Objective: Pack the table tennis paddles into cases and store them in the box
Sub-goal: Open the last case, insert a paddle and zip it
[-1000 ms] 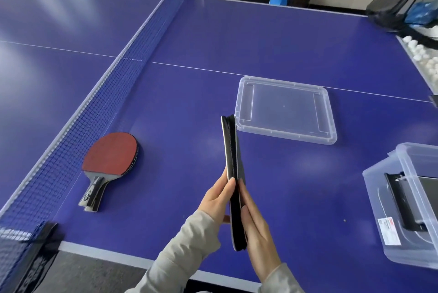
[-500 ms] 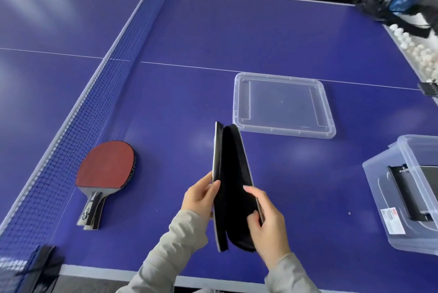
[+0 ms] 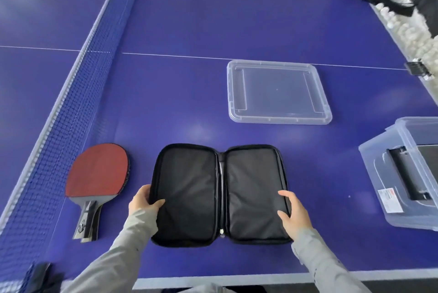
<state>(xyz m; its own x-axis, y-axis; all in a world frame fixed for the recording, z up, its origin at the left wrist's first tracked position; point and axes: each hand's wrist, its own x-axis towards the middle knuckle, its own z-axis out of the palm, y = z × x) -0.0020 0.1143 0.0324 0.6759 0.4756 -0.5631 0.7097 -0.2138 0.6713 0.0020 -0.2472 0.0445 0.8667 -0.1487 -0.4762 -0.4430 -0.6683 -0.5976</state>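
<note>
Gripping the black case (image 3: 192,188), spread open flat: left hand (image 3: 140,203), right hand (image 3: 295,215).

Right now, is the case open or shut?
Open: the case lies spread flat, both dark inner halves facing up, nothing inside.

My head carried the single camera, which looked forward and steeply down over the blue table (image 3: 237,20). It sat near. My left hand (image 3: 142,202) and right hand (image 3: 294,214), holding the case (image 3: 189,186), filled the low middle. The net (image 3: 71,115) ran up the left, and the far table edge closed the top.
</note>
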